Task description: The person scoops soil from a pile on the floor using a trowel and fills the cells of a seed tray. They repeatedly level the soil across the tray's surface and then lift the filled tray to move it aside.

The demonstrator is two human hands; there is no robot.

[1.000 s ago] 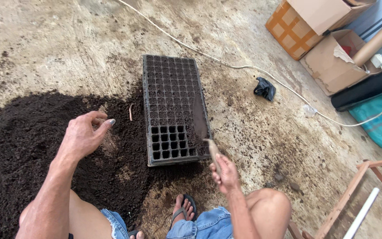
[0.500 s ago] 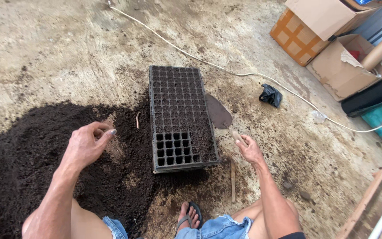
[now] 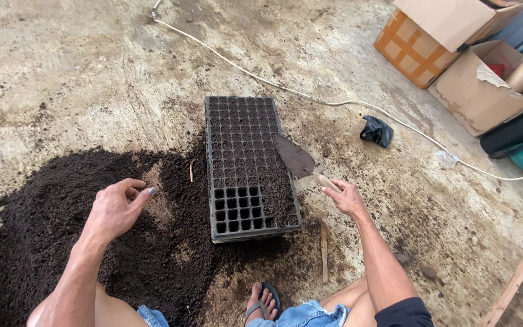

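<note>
A black seedling tray point(image 3: 237, 225) with many small cells lies on the concrete floor; most cells hold dark soil, while those at the near left are hollow. My right hand point(image 3: 345, 196) grips the handle of a trowel point(image 3: 295, 157) whose blade rests over the tray's right side. My left hand point(image 3: 116, 209) hovers, fingers loosely curled, over a big pile of dark soil point(image 3: 49, 236) left of the tray and holds nothing I can see.
A white cable point(image 3: 310, 97) runs across the floor behind the tray. A black crumpled bag point(image 3: 376, 131) lies to the right. Cardboard boxes point(image 3: 455, 54) stand at the far right. A wooden stick point(image 3: 324, 251) lies near my sandalled foot point(image 3: 261, 301).
My right hand moved from the tray's near right corner outward and has taken the trowel's handle, with the blade now over the tray. My left hand stayed over the soil.
</note>
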